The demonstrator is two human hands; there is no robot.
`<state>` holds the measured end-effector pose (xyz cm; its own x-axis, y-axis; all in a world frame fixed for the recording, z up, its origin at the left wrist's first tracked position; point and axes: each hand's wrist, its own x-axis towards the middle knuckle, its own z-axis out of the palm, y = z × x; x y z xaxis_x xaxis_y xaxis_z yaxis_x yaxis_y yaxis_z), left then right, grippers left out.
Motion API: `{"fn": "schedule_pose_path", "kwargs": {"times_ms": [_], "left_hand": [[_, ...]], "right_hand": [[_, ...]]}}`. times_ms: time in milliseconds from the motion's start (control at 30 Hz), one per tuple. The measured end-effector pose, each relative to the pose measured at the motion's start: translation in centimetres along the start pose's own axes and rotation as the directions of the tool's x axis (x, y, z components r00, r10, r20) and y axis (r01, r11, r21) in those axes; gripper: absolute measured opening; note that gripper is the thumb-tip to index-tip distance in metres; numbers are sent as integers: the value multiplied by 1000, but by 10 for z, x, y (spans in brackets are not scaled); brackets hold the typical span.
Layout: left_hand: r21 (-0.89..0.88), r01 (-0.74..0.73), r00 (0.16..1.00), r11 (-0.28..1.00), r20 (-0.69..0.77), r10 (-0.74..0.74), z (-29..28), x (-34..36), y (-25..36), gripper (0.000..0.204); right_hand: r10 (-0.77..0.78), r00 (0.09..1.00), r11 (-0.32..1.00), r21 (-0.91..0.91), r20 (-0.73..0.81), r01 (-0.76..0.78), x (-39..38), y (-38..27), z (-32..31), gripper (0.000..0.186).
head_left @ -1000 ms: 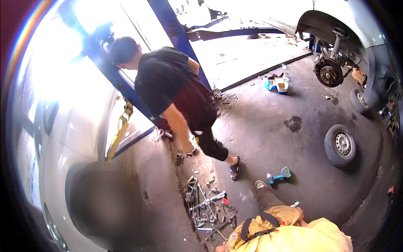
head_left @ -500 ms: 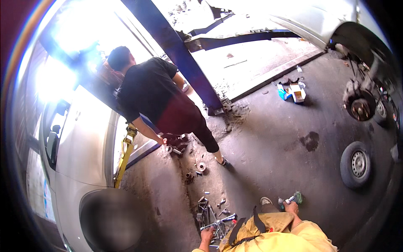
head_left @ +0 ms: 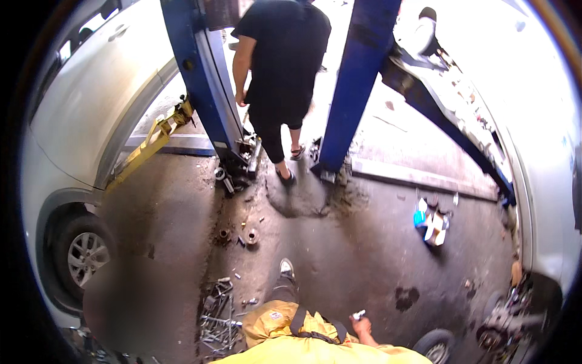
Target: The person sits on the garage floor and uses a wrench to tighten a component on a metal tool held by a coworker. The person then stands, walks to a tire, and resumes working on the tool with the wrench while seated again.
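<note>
My right hand (head_left: 362,328) hangs low beside my yellow jacket (head_left: 303,353), its fingers closed. A pale, shiny end (head_left: 359,315) sticks out of it, apparently part of the green and dark cordless impact wrench seen in that hand half a second ago; the rest is hidden. My left hand is out of sight. To my left lies a pile of wrenches and other metal hand tools (head_left: 219,321) on the floor.
Ahead, a person in black (head_left: 282,73) walks between two blue lift posts (head_left: 357,91). Cars flank me; the left one's wheel (head_left: 85,252) is mounted. A loose wheel (head_left: 435,347), an opened carton (head_left: 435,232), a yellow lift arm (head_left: 142,148) and metal parts (head_left: 251,236) are about.
My view has swung left, and my left hand, earlier at the tool pile, has left the picture. The other person has straightened from bending over and stepped away between the posts.
</note>
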<state>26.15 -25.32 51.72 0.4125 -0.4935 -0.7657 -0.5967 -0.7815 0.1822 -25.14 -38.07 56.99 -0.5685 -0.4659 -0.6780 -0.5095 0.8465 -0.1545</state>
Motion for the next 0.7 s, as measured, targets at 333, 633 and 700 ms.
{"fn": "schedule_pose_path", "kwargs": {"times_ms": [333,633,700], "left_hand": [[-536,-437,891,722,-148,429,-265,123,519,35],[-299,-566,814,769,-54,578,-344,202,650,38],[-392,-384,882,836,111,457,-347,210,660,41]], "right_hand": [[-203,974,965,147,-104,217,69,-292,-81,46],[-569,822,798,244,1,551,136,-590,-136,45],[-659,752,746,135,9,652,174,-645,-135,46]]}}
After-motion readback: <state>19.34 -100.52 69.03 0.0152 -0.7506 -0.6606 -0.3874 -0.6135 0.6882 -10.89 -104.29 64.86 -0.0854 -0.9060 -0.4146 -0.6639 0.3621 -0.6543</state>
